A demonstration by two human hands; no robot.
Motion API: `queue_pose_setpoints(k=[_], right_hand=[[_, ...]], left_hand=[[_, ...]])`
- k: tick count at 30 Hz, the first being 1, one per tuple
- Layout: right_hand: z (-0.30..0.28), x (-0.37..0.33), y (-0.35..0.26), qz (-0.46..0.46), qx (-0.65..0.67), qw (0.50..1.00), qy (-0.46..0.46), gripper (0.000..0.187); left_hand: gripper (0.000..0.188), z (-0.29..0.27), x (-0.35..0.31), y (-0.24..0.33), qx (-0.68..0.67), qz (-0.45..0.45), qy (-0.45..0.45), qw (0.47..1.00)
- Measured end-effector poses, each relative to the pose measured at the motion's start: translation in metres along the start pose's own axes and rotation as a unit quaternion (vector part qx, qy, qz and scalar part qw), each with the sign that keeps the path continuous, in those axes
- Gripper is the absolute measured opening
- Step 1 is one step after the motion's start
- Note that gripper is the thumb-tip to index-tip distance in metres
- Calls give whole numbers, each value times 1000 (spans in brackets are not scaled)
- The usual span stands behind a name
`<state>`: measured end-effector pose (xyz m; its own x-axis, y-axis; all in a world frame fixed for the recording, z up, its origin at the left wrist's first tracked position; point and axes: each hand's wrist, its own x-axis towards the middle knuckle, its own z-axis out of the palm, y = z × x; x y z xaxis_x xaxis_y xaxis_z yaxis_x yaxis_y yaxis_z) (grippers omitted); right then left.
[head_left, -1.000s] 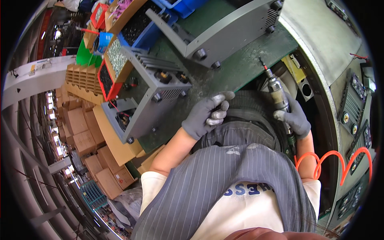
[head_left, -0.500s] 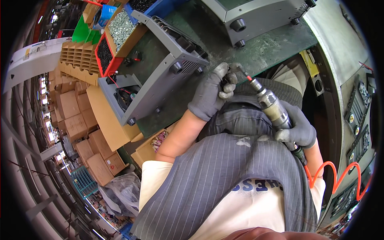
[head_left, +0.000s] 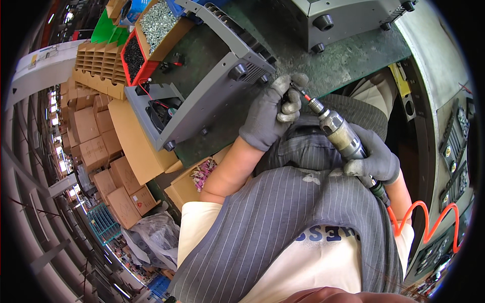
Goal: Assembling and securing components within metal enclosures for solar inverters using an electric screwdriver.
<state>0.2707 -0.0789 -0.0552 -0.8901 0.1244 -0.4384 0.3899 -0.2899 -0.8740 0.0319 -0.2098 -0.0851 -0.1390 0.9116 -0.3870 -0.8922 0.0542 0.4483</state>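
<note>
In my grey-gloved right hand [head_left: 375, 157] is a metal air screwdriver [head_left: 339, 134], its body gripped from the right and its bit angled up to the left. My left hand [head_left: 270, 113], also gloved, has its fingers curled and pinched together right at the bit's tip. Whatever small piece those fingers hold is hidden by the glove. Just left of this hand, a grey metal housing [head_left: 199, 98] with black rubber feet rests tilted on the dark green bench. A second grey housing [head_left: 353, 25] stands farther off to the right.
A red bin [head_left: 144, 69] of black screws and a cardboard box of silvery screws [head_left: 157, 25] sit at the far left. An orange coiled hose [head_left: 422, 222] trails from the screwdriver. Cardboard boxes [head_left: 96, 151] are stacked beyond the bench's left side.
The screwdriver's bit has come slightly left, closer in among my left fingertips. Both housings appear shifted a little to the right as the view moves. Both grips look unchanged.
</note>
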Motion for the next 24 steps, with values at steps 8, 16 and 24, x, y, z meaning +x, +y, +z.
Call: queue_pose_setpoints(k=[8, 16, 24], right_hand=[[3, 1, 3, -25, 19, 999, -16, 88], [10, 21, -3, -65, 3, 998, -1, 79], [20, 45, -2, -85, 47, 995, 9, 73]], left_hand=[[39, 8, -9, 1, 187, 72, 30, 979], [41, 20, -39, 17, 456, 102, 40, 883], [13, 74, -110, 96, 805, 392, 126, 427]])
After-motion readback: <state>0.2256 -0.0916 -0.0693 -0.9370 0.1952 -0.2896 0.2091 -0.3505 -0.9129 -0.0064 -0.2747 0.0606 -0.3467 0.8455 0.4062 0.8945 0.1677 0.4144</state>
